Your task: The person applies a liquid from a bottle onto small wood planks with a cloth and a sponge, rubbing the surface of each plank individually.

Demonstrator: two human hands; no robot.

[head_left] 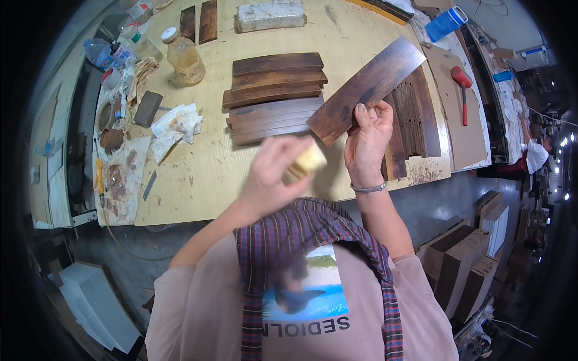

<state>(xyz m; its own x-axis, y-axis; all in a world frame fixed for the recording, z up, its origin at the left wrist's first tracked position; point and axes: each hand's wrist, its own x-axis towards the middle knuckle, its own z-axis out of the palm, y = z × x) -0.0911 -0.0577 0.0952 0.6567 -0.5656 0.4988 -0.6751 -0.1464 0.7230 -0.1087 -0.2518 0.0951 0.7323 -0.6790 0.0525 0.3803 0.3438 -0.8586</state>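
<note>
My right hand [370, 129] grips a dark brown wooden board [370, 87] by its lower edge, thumb on the face. The board is held up at a slant above the table. In my left hand [274, 168], smeared by motion, is a pale yellow sponge-like block [309, 161], close to the board's lower left end but apart from it. Beyond my left hand lies a stack of dark wooden boards [277, 90]. More dark boards [412, 114] rest on the table behind my right hand, partly hidden by it and the raised board.
The pale wooden table [198, 198] carries a jar of amber liquid [185, 60], a stained cloth [176, 125], a dark block [147, 109] and a wrapped white block [271, 15]. A red mallet [462, 84] lies to the right. Wooden panels [460, 265] stand on the floor.
</note>
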